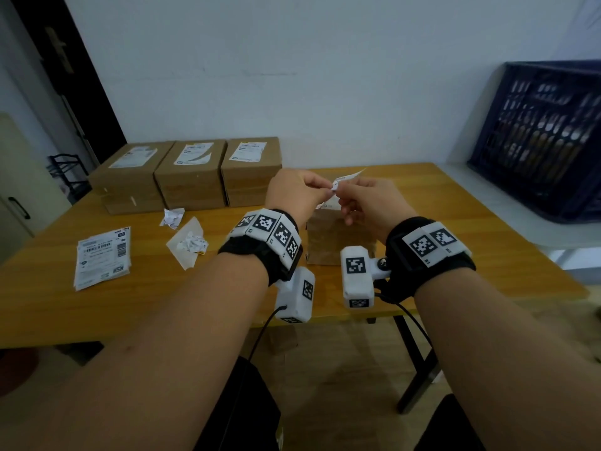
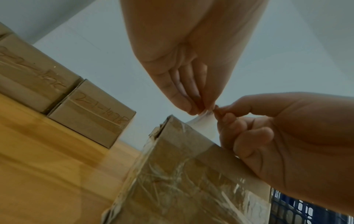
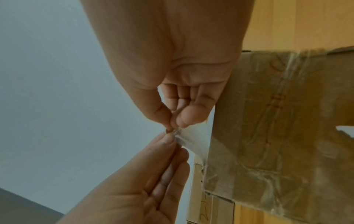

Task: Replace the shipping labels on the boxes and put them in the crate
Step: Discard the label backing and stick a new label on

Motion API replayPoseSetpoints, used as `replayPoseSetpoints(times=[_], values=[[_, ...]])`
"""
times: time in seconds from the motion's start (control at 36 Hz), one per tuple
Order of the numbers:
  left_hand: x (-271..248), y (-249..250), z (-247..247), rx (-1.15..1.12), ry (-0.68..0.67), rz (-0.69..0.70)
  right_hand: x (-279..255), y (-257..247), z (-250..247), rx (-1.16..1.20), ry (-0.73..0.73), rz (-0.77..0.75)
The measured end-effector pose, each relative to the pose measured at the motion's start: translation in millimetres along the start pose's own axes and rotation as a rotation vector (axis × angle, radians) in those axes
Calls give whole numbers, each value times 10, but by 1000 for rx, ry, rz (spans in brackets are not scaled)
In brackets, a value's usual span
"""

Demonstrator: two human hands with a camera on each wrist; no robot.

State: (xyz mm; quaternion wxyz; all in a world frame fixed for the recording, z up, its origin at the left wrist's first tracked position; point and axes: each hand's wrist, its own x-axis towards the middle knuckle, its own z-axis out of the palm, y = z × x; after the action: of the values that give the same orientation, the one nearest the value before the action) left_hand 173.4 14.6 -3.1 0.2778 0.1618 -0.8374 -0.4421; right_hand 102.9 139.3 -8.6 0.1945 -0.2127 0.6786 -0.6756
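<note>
While above the box, label between both pinching hands.

I see a wooden table carrying everything here. Along its far edge three cardboard boxes stand side by side, touching, each with a white label on top. A fourth, tape-wrapped box sits near the front edge. On the left lies a stack of shipping labels; between it and the fourth box rest a crumpled paper ball and a backing sheet with more crumpled scraps on it.
</note>
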Motion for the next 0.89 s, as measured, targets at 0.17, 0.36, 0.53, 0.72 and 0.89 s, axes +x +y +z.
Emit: replayPoseSetpoints(times=[0.17,0.36,0.53,0.72,0.89], values=[[8,8,-7,4,-3,0,13,-13,15,1,12,3],[21,8,-5,27,1,13,34,-28,32,50,37,32],[13,17,-11,44,-8,26,51,-15,37,7,41,23],[2,43,-28,51,-11,33,54,-2,37,9,33,-5],[5,58,-60,65,-12,48,51,-7,27,25,20,-23]])
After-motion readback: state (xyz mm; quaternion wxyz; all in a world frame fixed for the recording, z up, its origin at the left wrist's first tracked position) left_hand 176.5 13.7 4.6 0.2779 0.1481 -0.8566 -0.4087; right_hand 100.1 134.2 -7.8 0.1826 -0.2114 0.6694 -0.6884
